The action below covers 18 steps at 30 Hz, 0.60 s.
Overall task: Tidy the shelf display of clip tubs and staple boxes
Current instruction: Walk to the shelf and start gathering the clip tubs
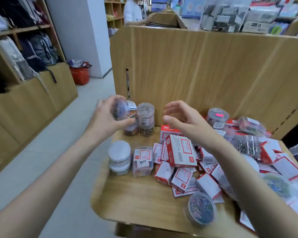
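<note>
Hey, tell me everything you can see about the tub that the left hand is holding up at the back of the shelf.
The tub is a small round container of clear plastic, with coloured clips showing through its wall and a shiny printed label around one end. It is tipped on its side, held in the air by the left hand, whose fingers wrap around it. It hangs over the back left corner of the wooden shelf, just above a standing tub and beside a taller stack of two clear tubs. It is blurred.
</note>
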Motion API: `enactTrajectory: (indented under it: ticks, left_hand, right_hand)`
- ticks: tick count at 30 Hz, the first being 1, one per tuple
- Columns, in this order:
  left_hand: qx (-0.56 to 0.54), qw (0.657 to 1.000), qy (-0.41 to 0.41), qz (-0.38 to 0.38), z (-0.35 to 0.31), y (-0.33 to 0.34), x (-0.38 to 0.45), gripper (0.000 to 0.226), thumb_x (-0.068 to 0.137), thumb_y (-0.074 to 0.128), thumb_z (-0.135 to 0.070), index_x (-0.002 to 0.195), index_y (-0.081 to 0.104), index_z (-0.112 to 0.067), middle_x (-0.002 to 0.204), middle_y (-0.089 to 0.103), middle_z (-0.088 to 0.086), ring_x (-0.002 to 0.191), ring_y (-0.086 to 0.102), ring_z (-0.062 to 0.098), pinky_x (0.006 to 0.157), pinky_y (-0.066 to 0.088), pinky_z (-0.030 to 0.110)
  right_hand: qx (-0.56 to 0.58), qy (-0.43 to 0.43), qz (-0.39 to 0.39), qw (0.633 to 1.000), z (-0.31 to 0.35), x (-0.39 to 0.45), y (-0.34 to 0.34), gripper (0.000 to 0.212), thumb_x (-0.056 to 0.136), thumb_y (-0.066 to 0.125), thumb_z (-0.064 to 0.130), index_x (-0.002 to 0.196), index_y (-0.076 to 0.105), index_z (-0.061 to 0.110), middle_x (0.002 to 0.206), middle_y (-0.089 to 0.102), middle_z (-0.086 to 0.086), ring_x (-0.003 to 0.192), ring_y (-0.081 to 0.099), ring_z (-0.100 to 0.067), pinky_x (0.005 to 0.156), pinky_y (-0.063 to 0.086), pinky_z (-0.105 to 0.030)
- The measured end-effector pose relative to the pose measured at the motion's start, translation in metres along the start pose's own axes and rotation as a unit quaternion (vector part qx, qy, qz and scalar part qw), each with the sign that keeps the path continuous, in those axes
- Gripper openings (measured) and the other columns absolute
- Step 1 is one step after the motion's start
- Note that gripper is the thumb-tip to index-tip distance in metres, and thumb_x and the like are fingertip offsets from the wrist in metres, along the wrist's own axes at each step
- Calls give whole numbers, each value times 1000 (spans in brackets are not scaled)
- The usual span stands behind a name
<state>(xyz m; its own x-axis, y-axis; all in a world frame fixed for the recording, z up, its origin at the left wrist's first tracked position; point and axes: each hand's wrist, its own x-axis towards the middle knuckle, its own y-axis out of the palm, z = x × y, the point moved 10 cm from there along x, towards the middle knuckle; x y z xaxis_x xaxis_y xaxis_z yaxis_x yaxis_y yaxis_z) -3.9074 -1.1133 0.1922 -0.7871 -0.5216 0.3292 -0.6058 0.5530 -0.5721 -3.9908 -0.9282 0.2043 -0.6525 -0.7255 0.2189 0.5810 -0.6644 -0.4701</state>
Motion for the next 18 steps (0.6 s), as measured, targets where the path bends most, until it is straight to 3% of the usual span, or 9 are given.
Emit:
enactTrajectory:
  ticks: [3,7,11,15,18]
  left_hand:
    - [119,991,-35,45,30,2,18,56,65,82,-25,111,51,-29,114,46,5,108,47,20,84,34,24]
    - [184,964,-79,174,57,32,23,60,65,81,-29,116,49,-23,114,49,6,102,49,21,77,37,26]
    - [196,943,-110,244,66,56,21,57,71,77,-25,119,46,-23,115,48,8,96,52,20,75,43,26]
    - [136,933,-120,310,64,66,14,49,74,74,-17,115,48,-24,106,45,0,91,50,17,70,40,20]
    - [116,928,-128,329,67,71,8,47,76,73,-14,115,49,-23,110,42,0,101,44,17,76,35,22]
  right_hand:
    - [-34,-3,0,999,-8,7,1,22,85,61,24,105,53,20,106,62,2,88,58,-2,76,48,-17]
    - [-33,-3,-1,999,-13,14,-4,21,86,61,16,106,55,13,105,62,-2,80,59,-1,73,48,-18]
    - [-40,0,-17,999,-19,17,-16,21,86,61,15,106,57,9,104,64,-1,85,61,-8,72,49,-17]
    - [-57,9,-23,998,-27,16,-21,19,86,60,17,104,58,11,101,64,1,82,60,-5,70,49,-18]
    - [-61,9,-24,998,-29,16,-22,17,87,60,17,103,59,11,100,64,2,76,58,1,66,47,-12]
